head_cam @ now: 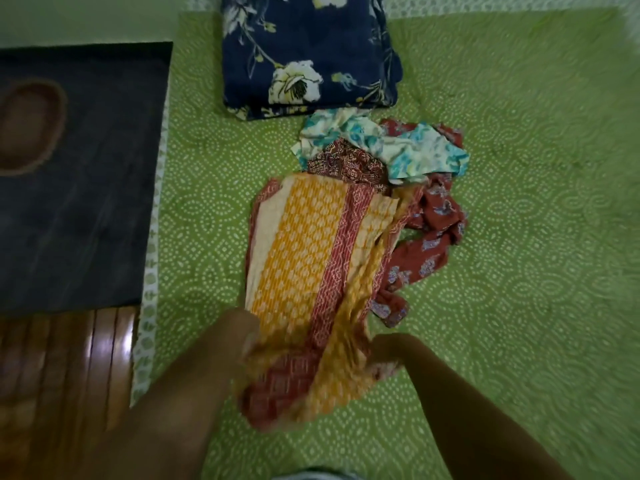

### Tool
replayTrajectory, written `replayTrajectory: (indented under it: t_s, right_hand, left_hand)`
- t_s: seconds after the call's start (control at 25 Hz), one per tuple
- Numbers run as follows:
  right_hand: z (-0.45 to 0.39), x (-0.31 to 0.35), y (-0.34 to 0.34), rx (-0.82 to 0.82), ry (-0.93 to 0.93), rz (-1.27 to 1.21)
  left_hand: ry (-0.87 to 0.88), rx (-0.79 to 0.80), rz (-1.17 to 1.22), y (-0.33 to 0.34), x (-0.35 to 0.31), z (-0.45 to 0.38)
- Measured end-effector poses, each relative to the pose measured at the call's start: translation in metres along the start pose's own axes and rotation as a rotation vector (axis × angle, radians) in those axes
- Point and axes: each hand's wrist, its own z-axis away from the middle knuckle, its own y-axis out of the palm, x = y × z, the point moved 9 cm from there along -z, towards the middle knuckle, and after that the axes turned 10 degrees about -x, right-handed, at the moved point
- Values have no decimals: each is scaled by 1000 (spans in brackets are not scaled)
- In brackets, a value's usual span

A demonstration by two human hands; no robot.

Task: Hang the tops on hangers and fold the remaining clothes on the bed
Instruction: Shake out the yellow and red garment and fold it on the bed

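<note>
A yellow and red patterned garment [304, 258] stretches from the bed's middle toward me, its near end lifted. My left hand [247, 332] grips its left edge and my right hand [388, 348] grips its right edge; both are blurred. Behind it lies a crumpled heap: a white and teal floral piece [398, 147], a dark red printed piece [349, 164] and a rust red floral piece [433, 230]. A folded navy floral cloth [304, 53] sits at the far side of the bed.
The bed carries a green sheet with white dotted rings [536, 202]. Its left edge runs along a dark mat [76, 185] with a brown oval on it and a shiny wooden floor [69, 368]. No hangers are in view.
</note>
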Motion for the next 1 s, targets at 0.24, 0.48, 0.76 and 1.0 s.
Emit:
replayTrajectory:
  t_s: [0.24,0.48,0.76,1.0]
  right_hand:
    - [-12,27,-105,-639,-37,-353]
    - [-50,2,-56,-561,244,-668]
    - [-56,35,-14,-399,-76,-697]
    - [-41,21,-8,-465,-123,-666]
  left_hand:
    - [-272,-502,467,-39,18,-1]
    - [-481,-422,892,18,27,-22]
    - [-372,-334,921,61,38,-17]
    - [-363,-571,683,46,38,17]
